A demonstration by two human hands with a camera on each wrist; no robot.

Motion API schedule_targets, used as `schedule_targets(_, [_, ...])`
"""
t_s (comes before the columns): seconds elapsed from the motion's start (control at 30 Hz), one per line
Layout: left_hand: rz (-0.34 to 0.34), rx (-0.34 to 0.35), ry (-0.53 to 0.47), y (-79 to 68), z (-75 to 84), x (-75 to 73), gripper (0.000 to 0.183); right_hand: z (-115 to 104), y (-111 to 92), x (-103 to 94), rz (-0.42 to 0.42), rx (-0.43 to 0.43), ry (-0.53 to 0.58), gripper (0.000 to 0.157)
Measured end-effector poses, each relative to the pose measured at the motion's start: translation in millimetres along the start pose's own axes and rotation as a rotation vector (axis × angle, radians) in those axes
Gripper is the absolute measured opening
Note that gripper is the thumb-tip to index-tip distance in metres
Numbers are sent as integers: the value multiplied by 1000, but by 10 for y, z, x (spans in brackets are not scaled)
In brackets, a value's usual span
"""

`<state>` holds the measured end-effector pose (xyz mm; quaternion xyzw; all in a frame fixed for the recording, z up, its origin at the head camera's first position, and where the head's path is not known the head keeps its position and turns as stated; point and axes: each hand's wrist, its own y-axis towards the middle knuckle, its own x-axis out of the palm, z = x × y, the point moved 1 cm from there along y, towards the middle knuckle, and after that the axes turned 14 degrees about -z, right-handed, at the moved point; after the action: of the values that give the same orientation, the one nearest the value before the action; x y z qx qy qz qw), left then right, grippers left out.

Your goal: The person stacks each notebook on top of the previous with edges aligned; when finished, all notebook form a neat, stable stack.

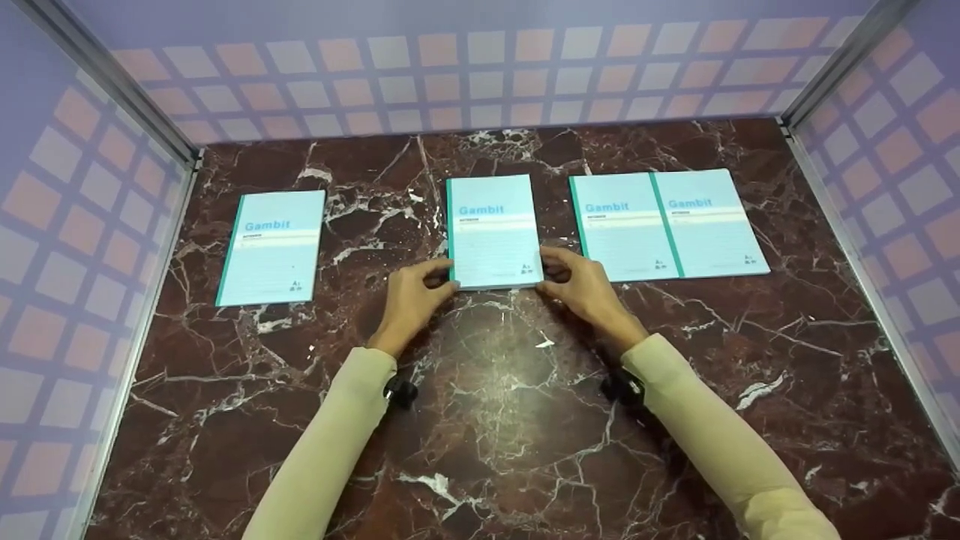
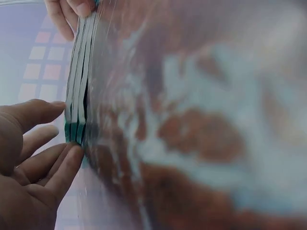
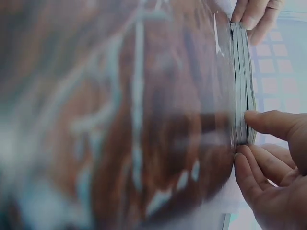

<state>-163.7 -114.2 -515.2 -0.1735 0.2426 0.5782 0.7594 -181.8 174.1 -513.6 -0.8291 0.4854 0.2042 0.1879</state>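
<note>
A small stack of notebooks (image 1: pixel 493 240), pale blue "Gambit" covers with green spines, lies flat at the middle of the table. My left hand (image 1: pixel 416 300) holds its lower left corner, thumb and fingers around the spine end. In the left wrist view, the layered edges of the stack (image 2: pixel 79 91) show beside the left fingers (image 2: pixel 72 155). At the lower right corner, my right hand (image 1: pixel 581 289) grips the stack by its open-page side. The right wrist view has the right thumb (image 3: pixel 273 122) against the stack's edges (image 3: pixel 242 86) and the fingertips right below.
Another notebook (image 1: pixel 271 247) lies apart on the left. On the right, two notebooks sit side by side, the inner one (image 1: pixel 622 229) alongside the outer one (image 1: pixel 712 221). The dark red marble table (image 1: pixel 495 420) is walled by checkered panels (image 1: pixel 480 67) at back and sides.
</note>
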Motion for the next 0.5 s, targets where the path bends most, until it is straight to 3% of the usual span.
schedule_targets(0.27, [98,69,-30,79,147,37,34,42,-73,-123,9,-24,31,59])
schedule_targets(0.5, [72,131,-62,198,327,231,33,94,-176,-320,104,-8,-84,57])
